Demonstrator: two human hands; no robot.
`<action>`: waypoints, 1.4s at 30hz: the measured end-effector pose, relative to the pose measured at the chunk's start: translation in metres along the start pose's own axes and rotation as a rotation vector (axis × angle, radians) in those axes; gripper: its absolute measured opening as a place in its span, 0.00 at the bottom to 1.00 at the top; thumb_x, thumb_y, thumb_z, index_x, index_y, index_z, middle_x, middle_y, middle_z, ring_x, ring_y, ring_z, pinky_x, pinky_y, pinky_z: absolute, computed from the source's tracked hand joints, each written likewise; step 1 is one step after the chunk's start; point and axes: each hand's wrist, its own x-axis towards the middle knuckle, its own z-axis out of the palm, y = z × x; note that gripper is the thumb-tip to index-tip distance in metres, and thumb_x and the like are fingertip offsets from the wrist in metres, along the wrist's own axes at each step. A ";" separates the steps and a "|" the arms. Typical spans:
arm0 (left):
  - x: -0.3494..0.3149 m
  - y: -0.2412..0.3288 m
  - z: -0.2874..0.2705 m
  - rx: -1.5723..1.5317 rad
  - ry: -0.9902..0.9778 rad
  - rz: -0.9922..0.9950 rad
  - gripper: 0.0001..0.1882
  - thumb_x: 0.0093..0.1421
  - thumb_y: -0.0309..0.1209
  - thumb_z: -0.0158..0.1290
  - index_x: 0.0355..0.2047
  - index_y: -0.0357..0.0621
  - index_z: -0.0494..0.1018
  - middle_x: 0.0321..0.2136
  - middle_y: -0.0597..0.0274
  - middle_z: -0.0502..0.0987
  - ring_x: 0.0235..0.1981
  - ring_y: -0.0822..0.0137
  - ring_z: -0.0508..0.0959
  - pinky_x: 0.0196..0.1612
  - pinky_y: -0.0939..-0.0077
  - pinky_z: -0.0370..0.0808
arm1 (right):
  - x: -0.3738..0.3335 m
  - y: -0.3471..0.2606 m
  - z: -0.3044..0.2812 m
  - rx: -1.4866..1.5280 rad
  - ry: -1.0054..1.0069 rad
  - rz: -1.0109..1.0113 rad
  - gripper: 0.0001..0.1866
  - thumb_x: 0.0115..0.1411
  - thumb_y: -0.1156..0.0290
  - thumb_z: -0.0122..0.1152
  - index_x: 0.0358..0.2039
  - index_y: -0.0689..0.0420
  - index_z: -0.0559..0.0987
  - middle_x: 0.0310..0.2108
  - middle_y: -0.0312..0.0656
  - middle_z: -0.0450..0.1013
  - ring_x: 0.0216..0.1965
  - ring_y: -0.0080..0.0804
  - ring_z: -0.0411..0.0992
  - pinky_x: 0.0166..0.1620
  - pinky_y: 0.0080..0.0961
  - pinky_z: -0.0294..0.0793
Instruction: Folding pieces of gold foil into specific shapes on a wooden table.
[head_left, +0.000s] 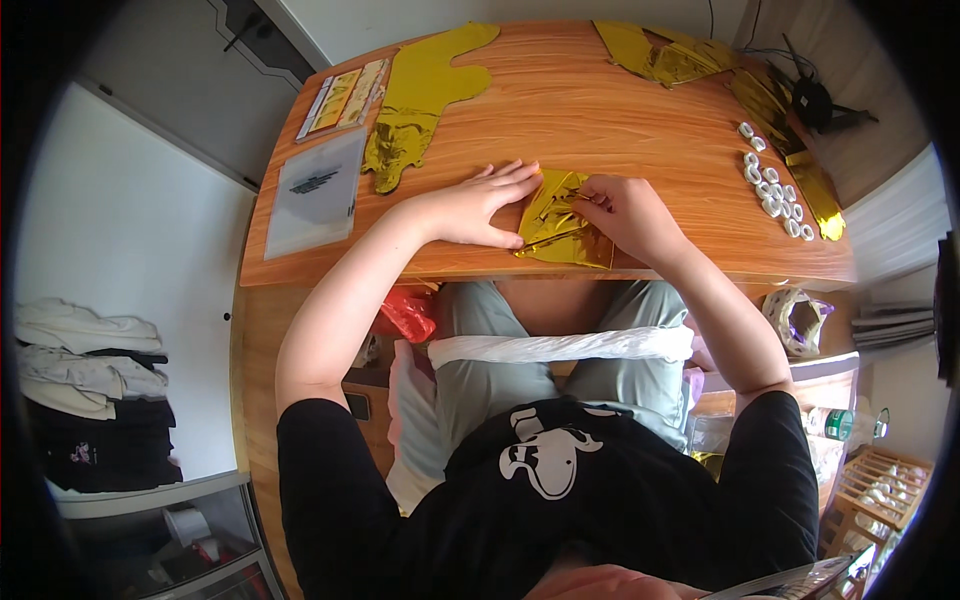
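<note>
A crinkled sheet of shiny gold foil (568, 240) lies near the front edge of the wooden table. My left hand (478, 208) rests flat with its fingers spread, the fingertips and thumb touching the foil's left side. On the other side, my right hand (635, 220) is closed in a pinch at the foil's upper right part; what sits exactly between the fingertips is partly hidden. Creases run across the foil between the two hands.
Larger gold foil pieces (430, 85) lie at the far left and another foil piece (665, 55) at the far right. Several white rings (770, 190) sit on the table's right. A clear plastic sheet (318, 195) lies left. A white roll (560, 346) spans my lap.
</note>
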 end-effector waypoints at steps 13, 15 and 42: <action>-0.003 -0.006 0.002 0.012 -0.022 0.030 0.57 0.58 0.45 0.64 0.77 0.49 0.40 0.78 0.56 0.37 0.78 0.57 0.34 0.77 0.52 0.35 | 0.002 0.001 0.008 -0.059 0.059 -0.037 0.11 0.61 0.67 0.64 0.37 0.62 0.84 0.30 0.54 0.80 0.34 0.52 0.80 0.39 0.40 0.79; -0.005 -0.002 0.001 -0.006 -0.009 0.022 0.55 0.58 0.43 0.63 0.77 0.48 0.40 0.78 0.56 0.37 0.78 0.57 0.35 0.77 0.50 0.34 | 0.003 0.001 0.008 -0.052 0.012 -0.019 0.12 0.62 0.70 0.65 0.42 0.65 0.81 0.33 0.53 0.81 0.35 0.46 0.82 0.41 0.33 0.79; 0.013 0.033 0.012 -0.072 0.076 0.192 0.25 0.73 0.42 0.46 0.66 0.46 0.67 0.70 0.59 0.64 0.71 0.58 0.63 0.74 0.48 0.53 | -0.071 0.008 0.020 -0.407 0.150 -0.372 0.18 0.61 0.71 0.65 0.51 0.60 0.81 0.54 0.47 0.76 0.58 0.46 0.73 0.60 0.40 0.74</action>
